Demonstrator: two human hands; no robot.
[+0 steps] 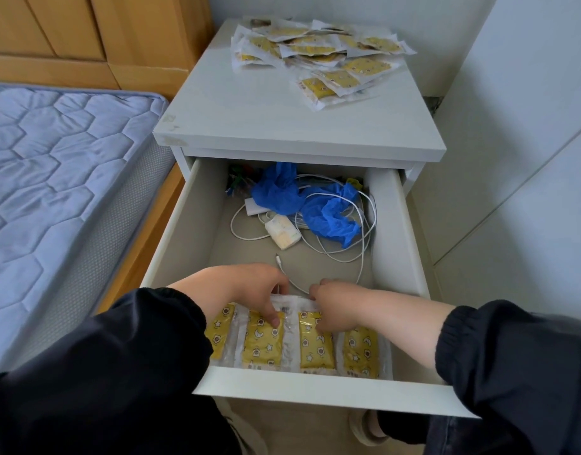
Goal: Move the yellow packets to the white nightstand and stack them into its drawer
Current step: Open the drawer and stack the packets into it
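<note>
Two hands rest on a row of four flat yellow packets [361, 353], printed with stars and moons, at the front of the open drawer [315, 394] of the white nightstand [249, 106].

The left hand [246, 287] pinches the second packet [263, 346] from the drawer's left wall, with its thumb on the packet's face and its fingers curled behind the clear top edge. The right hand [335, 307] lays bent fingers on the third packet [315, 353]; whether it grasps the packet cannot be told. At the back of the drawer lie crumpled blue plastic [302, 198], tangled white cables [351, 254] and a white charger block [282, 234]. Above the drawer, on the far right part of the nightstand's top, sits a loose pile of more yellow packets [318, 50]. To the left of the drawer is a blue quilted mattress [52, 175].
</note>
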